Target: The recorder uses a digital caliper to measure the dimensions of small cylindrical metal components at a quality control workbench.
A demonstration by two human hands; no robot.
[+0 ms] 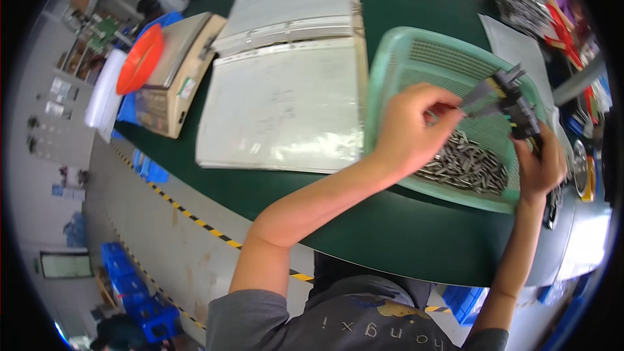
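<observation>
My right hand (543, 164) is closed around a dark caliper (518, 109), held over the right side of a green plastic basket (448, 38). The caliper's jaws point left toward my left hand (411, 129). Thumb and forefinger of that hand are pinched together at the jaw tips; whatever sits between them is too small and blurred to make out. Below both hands, many short metal pins (469, 164) lie heaped in the near part of the basket.
Left of the basket, an open binder with sheets in clear sleeves (279, 107) lies on the green table (390, 234). Further left are a closed folder (170, 94) and an orange bowl (141, 60). Bagged parts (517, 0) sit at the far right; a tape roll (580, 168) is near the right edge.
</observation>
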